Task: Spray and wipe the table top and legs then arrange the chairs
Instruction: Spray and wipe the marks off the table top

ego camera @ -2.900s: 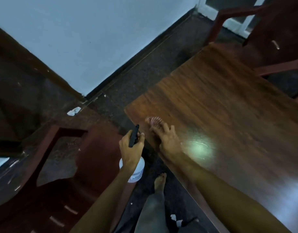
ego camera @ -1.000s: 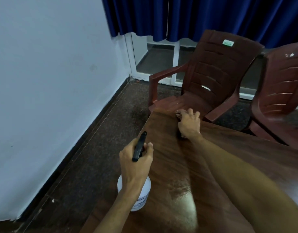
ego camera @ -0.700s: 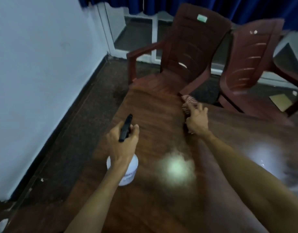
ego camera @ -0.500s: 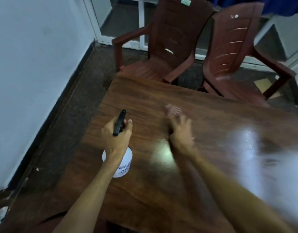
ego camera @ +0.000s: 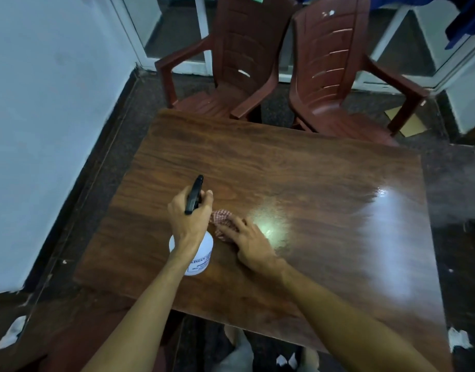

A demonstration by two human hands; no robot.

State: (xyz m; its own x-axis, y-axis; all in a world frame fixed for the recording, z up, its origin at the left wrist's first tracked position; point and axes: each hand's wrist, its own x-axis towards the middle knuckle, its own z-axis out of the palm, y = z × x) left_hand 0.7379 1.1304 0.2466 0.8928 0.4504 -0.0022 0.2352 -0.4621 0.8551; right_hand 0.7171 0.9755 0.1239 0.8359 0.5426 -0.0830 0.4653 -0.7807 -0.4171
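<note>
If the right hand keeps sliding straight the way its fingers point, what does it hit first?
The right hand points up-left, its fingers already pressing the checked cloth. Just past the cloth is the left hand gripping the spray bottle, so probably that, though their height above the table top is unclear.

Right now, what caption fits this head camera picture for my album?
Left hand grips a spray bottle while right hand presses a checked cloth on the wooden table.
</note>
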